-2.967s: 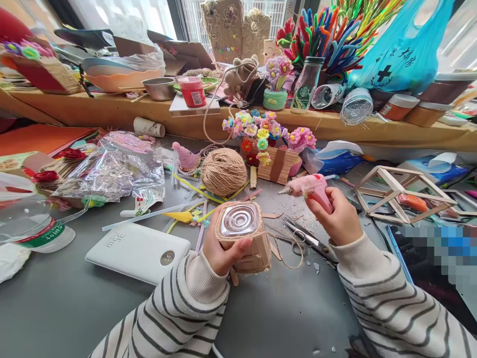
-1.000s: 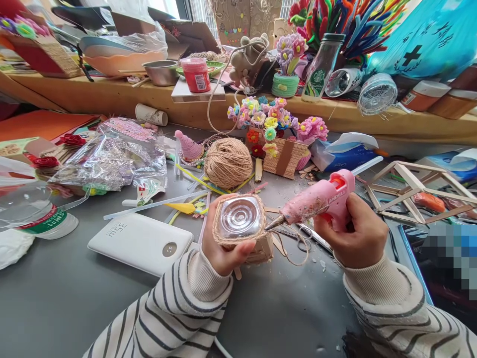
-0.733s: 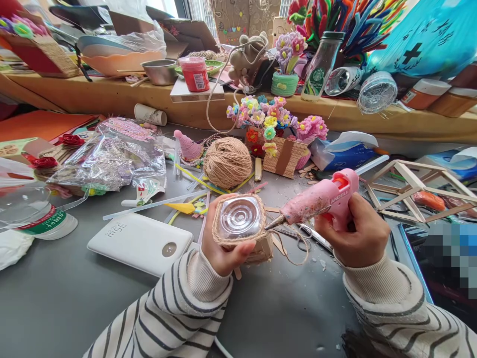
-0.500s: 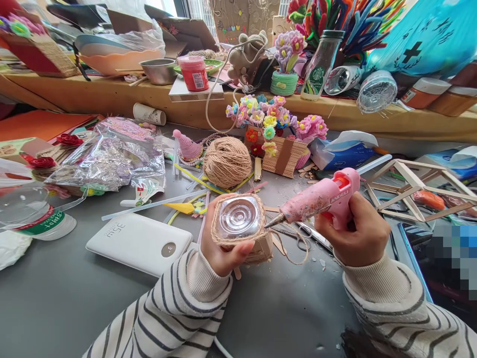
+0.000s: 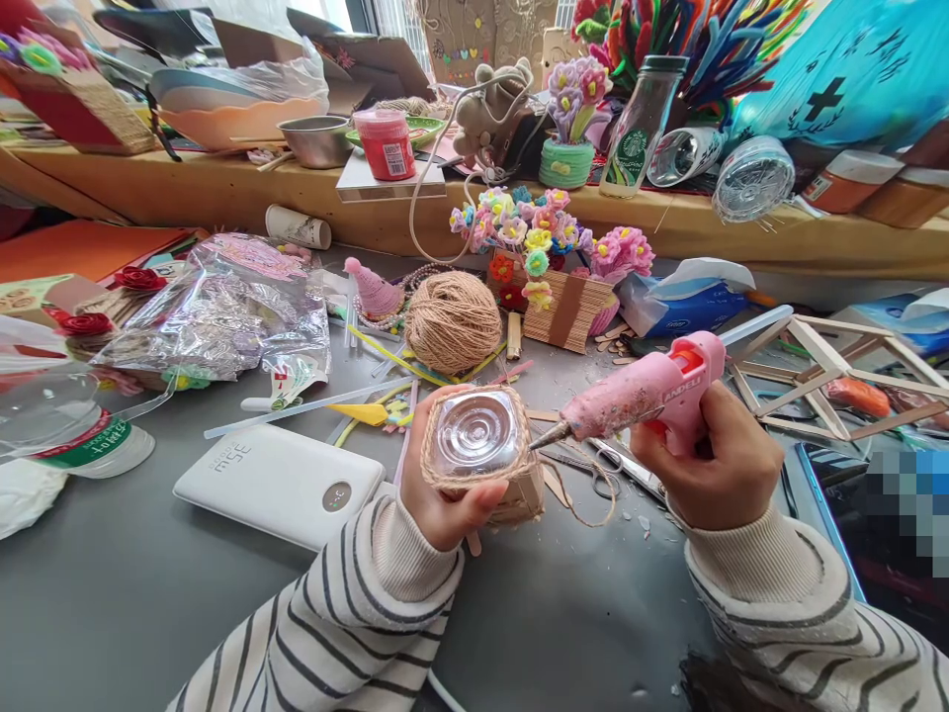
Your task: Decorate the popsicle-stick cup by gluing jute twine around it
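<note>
My left hand point(image 5: 437, 494) is closed round a square-based clear container point(image 5: 475, 435), its shiny bottom facing up. Twine point(image 5: 428, 465) runs round the edge of that bottom, and a loose tail of it curls over the table at the right. Lower down, the container's side looks covered in a tan material. In my right hand point(image 5: 716, 465) is a pink glue gun point(image 5: 638, 396), gripped by its handle. Its metal nozzle is at the twine on the container's right edge; whether it touches I cannot tell. A clear glue stick point(image 5: 756, 324) sticks out of the gun's back.
Behind my left hand sits a ball of twine point(image 5: 454, 321). A white power bank point(image 5: 278, 485) lies to the left, near a plastic bottle point(image 5: 96, 440). Scissors point(image 5: 604, 475) lie under the nozzle. At the right are a wooden stick frame point(image 5: 837, 371) and a phone point(image 5: 837, 514).
The glue gun and my right hand have shifted very slightly to the right, the nozzle staying by the container's edge. My left hand and the container look almost unchanged.
</note>
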The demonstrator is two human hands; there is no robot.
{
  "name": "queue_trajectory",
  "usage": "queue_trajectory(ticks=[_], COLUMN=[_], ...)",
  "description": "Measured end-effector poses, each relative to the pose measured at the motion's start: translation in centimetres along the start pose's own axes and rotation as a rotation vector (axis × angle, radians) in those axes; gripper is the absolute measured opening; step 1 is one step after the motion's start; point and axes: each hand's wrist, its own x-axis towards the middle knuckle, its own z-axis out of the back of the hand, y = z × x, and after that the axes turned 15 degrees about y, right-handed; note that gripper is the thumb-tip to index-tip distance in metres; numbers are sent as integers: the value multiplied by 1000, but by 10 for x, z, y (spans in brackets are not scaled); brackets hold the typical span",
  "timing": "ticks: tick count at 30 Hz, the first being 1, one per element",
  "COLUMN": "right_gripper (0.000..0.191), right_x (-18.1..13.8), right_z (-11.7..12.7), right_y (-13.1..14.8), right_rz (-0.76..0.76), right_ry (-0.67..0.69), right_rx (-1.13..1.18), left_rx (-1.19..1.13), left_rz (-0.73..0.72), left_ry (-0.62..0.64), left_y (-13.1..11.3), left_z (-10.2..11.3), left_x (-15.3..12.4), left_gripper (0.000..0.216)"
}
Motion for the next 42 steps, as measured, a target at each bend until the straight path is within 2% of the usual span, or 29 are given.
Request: queue_trajectory(ticks=[23,42], right_gripper=[31,31], right_x=[2,2], right_z=[1,0], right_y=[1,-2], right_rz=[-39,-20], right_ry=[0,2], right_rx=[-9,-8], left_rx=[66,47], left_rz=[20,14], left_ry=[-6,56], left_y=[-5,-6], left_z=[0,0], left_x=[4,4], left_gripper=[60,61])
